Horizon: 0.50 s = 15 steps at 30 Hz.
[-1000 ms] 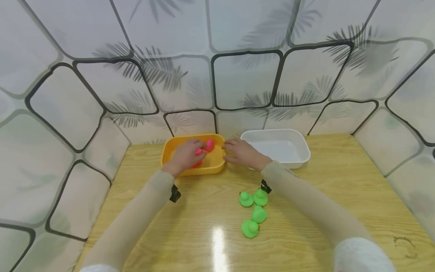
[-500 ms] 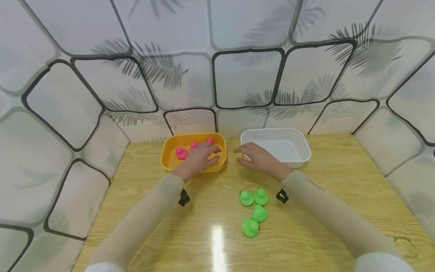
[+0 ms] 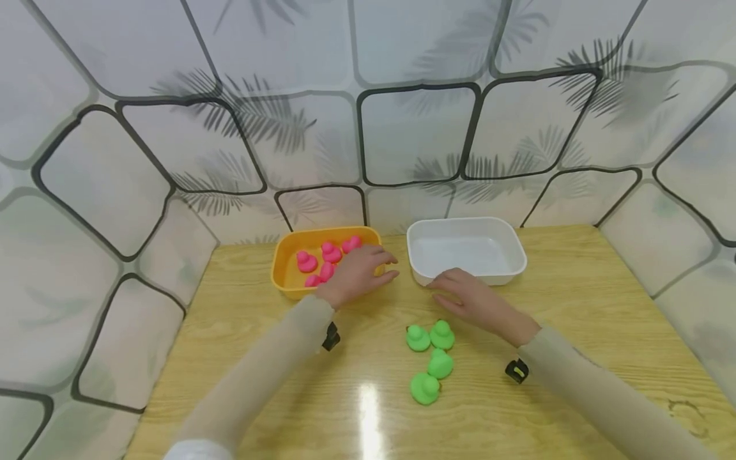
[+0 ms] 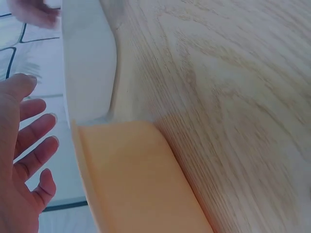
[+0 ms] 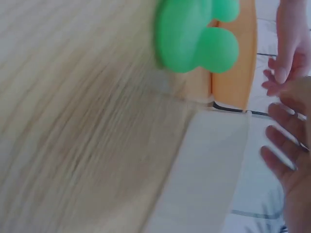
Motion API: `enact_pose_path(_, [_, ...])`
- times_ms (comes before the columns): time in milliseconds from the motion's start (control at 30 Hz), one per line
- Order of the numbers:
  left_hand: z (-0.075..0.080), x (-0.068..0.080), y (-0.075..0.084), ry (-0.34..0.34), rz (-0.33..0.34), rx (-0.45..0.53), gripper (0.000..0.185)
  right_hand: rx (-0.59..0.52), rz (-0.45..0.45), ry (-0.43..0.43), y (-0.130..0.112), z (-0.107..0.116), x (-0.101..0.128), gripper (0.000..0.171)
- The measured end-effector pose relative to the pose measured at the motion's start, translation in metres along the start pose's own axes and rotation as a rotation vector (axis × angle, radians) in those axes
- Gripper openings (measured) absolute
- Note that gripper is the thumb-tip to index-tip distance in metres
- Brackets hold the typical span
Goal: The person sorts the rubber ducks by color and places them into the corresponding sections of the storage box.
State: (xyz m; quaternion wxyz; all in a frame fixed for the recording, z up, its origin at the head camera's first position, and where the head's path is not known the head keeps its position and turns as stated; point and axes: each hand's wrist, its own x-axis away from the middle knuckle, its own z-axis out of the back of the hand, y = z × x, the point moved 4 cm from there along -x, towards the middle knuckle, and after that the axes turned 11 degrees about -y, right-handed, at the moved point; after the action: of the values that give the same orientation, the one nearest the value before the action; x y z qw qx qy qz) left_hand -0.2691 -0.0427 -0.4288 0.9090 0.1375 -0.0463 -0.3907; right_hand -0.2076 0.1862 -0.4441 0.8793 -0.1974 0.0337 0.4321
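Several pink rubber ducks (image 3: 331, 252) sit inside the orange bin (image 3: 282, 281) at the back left. Over that bin's right end hovers my left hand (image 3: 358, 273), fingers loosely bent and holding nothing. My right hand (image 3: 473, 299) hangs just in front of the white bin (image 3: 418, 276), also holding nothing. Several green rubber ducks (image 3: 440, 363) stand clustered on the table, to the left of and nearer than my right hand. The left wrist view shows the left hand's spread fingers (image 4: 36, 155) above the orange rim. Part of the orange bin's inside is hidden by my left hand.
The wooden table (image 3: 287, 396) meets patterned walls (image 3: 420, 137) at the back and both sides. Inside the white bin only its bare floor shows. A small gap of table separates the two bins.
My left hand has shifted right across the orange bin, uncovering more pink ducks. My right hand has drawn back right and nearer, away from the orange bin. The ducks look unmoved.
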Motion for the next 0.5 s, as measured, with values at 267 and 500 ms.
enact_pose_path(267, [-0.006,-0.02,0.004,0.027,-0.016,-0.005,0.027,0.005,-0.027,-0.064,-0.005,-0.006,0.025,0.025])
enact_pose_path(500, [-0.014,-0.036,0.003,0.006,0.019,-0.031,0.032,-0.07,-0.099,-0.127,-0.005,-0.022,0.044,0.03])
